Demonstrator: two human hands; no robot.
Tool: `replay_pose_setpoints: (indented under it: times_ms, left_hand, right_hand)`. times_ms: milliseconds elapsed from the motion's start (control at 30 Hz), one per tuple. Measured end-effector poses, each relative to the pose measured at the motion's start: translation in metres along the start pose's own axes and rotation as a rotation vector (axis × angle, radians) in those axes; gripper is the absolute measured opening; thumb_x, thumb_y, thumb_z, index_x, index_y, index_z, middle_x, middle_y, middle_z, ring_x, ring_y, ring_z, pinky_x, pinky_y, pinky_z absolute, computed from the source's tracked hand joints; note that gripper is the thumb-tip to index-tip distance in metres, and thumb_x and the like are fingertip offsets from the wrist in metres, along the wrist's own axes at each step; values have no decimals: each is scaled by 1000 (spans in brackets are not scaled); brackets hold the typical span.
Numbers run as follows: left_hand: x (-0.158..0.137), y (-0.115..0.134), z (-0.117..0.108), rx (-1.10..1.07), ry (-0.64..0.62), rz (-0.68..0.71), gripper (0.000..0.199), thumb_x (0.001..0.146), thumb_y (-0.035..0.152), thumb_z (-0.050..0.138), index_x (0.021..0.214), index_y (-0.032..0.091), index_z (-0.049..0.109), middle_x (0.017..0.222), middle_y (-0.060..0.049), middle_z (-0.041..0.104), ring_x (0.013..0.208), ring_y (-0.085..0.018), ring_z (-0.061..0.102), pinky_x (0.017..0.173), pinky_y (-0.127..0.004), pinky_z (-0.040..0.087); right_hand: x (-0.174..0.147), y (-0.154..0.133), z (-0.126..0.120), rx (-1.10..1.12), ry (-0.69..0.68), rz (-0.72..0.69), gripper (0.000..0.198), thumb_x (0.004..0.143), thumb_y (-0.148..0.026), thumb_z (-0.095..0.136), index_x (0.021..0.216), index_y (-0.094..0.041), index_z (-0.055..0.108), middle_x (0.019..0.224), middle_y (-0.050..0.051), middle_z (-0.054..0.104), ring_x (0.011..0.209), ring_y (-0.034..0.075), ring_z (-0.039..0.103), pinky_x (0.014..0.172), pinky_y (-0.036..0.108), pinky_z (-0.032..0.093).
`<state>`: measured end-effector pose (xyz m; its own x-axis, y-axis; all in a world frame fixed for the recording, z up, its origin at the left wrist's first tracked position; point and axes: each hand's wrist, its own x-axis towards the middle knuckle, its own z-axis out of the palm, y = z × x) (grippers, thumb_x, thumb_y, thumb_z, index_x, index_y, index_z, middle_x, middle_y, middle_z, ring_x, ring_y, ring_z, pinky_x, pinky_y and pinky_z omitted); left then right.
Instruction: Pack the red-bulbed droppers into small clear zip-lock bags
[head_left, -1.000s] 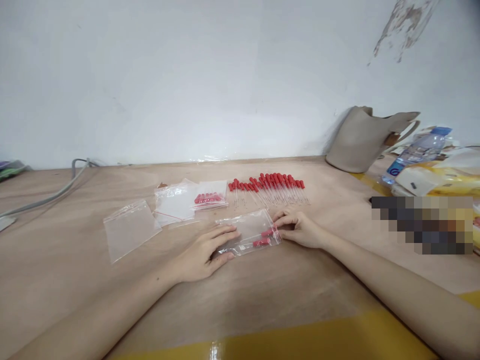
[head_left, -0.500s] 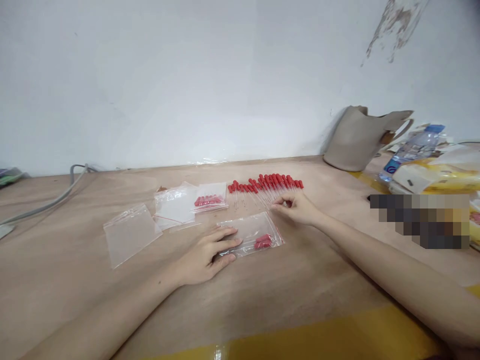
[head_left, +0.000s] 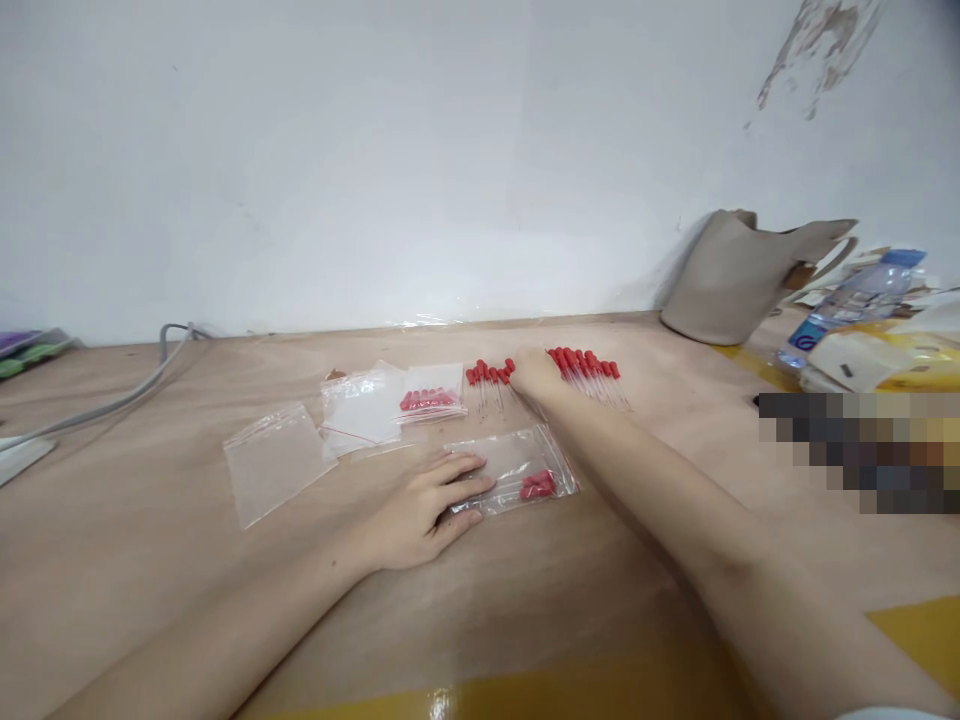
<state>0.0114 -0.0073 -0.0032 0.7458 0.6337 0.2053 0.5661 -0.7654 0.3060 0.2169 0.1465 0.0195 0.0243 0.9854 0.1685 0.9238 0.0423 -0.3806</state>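
The left hand [head_left: 431,508] lay spread on a bag [head_left: 510,458]; the right hand [head_left: 536,372], its hold hidden, could knock droppers [head_left: 583,362] astray near the table's [head_left: 465,610] far edge.

Bare hands — 2, left hand [head_left: 429,508] and right hand [head_left: 535,376] | loose droppers with red bulbs and clear stems [head_left: 578,362]: more than ten, too crowded for exactness | clear plastic zip bags holding red-bulbed pieces [head_left: 504,462]: 2 | flat translucent plastic zip bag [head_left: 277,465]: 1 | overlapping white pouches [head_left: 360,410] — uncountable | clear plastic blue-capped bottle [head_left: 870,298]: 1
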Motion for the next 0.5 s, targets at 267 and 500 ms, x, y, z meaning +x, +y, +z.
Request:
replay_pose_setpoints:
  times_ms: [267, 500]
  left_hand:
    - [1, -1, 1, 14, 1, 6, 39, 91, 30, 44, 129, 25, 47, 136, -7, 44, 124, -25, 41, 104, -46, 32]
    - [1, 0, 0, -2, -10, -15, 39, 91, 32, 44, 129, 25, 48, 136, -8, 43, 124, -25, 40, 104, -45, 32]
  right_hand:
    - [-18, 8, -19, 44, 19, -15, 37, 74, -8, 50, 111, -7, 47, 96, 21, 62, 87, 27, 61, 69, 32, 46]
    - [-62, 66, -38, 531, 98, -118, 49, 77, -19, 48, 125, -15, 35, 73, 3, 55, 64, 18, 54, 64, 31, 44]
